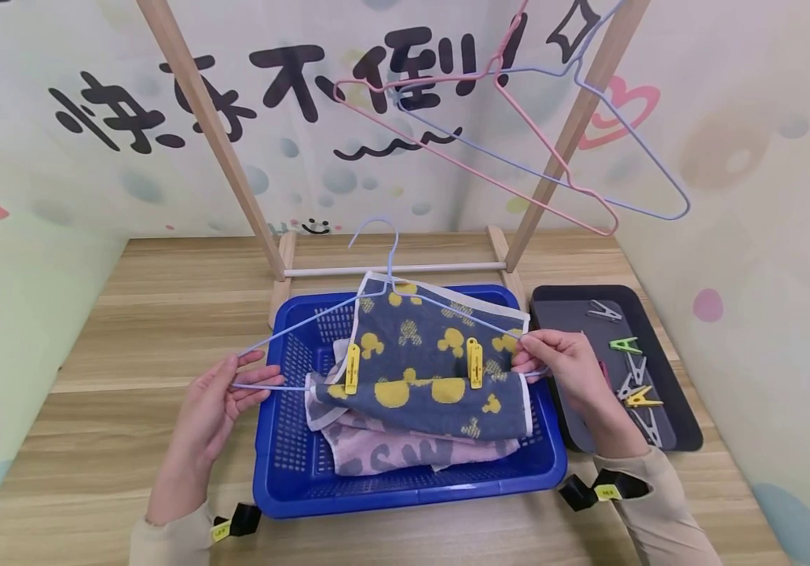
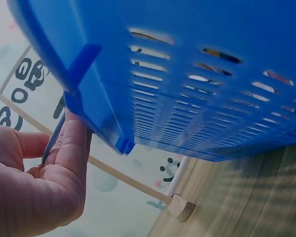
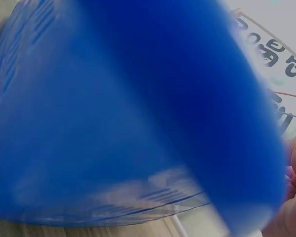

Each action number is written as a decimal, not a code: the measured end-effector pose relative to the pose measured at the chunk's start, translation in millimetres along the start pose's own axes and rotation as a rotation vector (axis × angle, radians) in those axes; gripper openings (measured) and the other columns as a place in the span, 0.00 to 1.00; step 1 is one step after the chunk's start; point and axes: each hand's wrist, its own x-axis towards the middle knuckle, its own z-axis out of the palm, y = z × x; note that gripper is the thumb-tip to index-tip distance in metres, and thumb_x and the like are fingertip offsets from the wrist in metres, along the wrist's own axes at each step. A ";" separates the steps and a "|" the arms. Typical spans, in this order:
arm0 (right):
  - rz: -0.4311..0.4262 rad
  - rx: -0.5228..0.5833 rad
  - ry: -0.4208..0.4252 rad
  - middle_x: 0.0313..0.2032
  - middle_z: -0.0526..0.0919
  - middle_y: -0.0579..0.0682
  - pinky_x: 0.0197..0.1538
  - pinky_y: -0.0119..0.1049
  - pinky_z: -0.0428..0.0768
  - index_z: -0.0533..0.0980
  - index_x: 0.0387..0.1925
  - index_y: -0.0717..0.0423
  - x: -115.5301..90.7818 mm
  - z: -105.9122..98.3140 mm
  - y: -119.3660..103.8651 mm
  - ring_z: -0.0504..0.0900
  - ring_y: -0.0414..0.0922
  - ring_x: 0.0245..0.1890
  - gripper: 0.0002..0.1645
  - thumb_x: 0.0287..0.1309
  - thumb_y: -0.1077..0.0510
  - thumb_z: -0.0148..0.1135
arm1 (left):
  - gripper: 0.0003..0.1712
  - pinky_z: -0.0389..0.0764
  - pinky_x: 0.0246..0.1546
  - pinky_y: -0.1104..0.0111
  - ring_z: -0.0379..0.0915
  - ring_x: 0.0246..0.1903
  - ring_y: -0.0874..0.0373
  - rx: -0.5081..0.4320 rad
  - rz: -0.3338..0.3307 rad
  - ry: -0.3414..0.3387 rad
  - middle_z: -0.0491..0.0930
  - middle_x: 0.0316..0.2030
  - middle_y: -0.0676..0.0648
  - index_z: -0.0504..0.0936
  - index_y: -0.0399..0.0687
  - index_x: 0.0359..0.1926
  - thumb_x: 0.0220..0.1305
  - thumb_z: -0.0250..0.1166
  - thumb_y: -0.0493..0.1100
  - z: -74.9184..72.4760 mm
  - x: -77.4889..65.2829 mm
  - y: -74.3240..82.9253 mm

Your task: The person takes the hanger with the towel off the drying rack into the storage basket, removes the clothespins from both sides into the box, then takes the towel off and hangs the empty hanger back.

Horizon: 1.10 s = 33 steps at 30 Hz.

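Note:
A light blue wire clothes hanger is held level above the basket, its hook pointing away from me. My left hand pinches its left end between thumb and fingers, as the left wrist view also shows with the wire. At the right end, my right hand grips the hanger beside the towel's edge. A dark grey towel with yellow mouse-head shapes and white edging hangs folded over the lower bar. Two yellow clothespins, one left and one right, clip the towel along that bar.
Beneath is a blue basket holding a pink-and-grey cloth. To its right, a black tray holds several clothespins. Behind stands a wooden rack; pink and blue hangers hang at upper right.

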 end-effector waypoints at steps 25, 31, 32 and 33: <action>-0.202 -0.628 0.039 0.37 0.84 0.55 0.32 0.25 0.78 0.80 0.41 0.61 2.1 -6.1 -26.3 0.81 0.39 0.30 0.09 0.59 0.62 0.62 | 0.20 0.81 0.40 0.66 0.81 0.41 0.47 -0.157 -0.058 -0.086 0.82 0.39 0.34 0.76 0.35 0.45 0.75 0.38 0.41 -1.8 -2.8 5.2; -0.335 -0.631 -0.115 0.35 0.84 0.50 0.29 0.27 0.76 0.81 0.40 0.59 3.6 3.1 -42.4 0.76 0.37 0.28 0.09 0.56 0.68 0.63 | 0.21 0.81 0.40 0.66 0.81 0.41 0.47 -0.165 -0.049 -0.098 0.82 0.39 0.34 0.75 0.34 0.45 0.75 0.37 0.41 -1.7 -2.5 4.4; -0.341 -0.636 -0.152 0.35 0.84 0.49 0.29 0.28 0.76 0.81 0.40 0.59 4.9 5.9 -44.3 0.76 0.38 0.28 0.09 0.56 0.67 0.63 | 0.21 0.81 0.40 0.66 0.81 0.41 0.46 -0.166 -0.049 -0.099 0.82 0.39 0.34 0.75 0.34 0.45 0.75 0.37 0.41 -1.7 -2.5 4.3; -0.343 -0.648 -0.187 0.35 0.84 0.49 0.29 0.28 0.75 0.81 0.41 0.59 6.4 9.1 -45.9 0.76 0.38 0.28 0.10 0.56 0.67 0.63 | 0.21 0.81 0.40 0.66 0.81 0.41 0.46 -0.167 -0.049 -0.099 0.82 0.39 0.34 0.75 0.34 0.45 0.75 0.37 0.41 -1.6 -2.5 4.3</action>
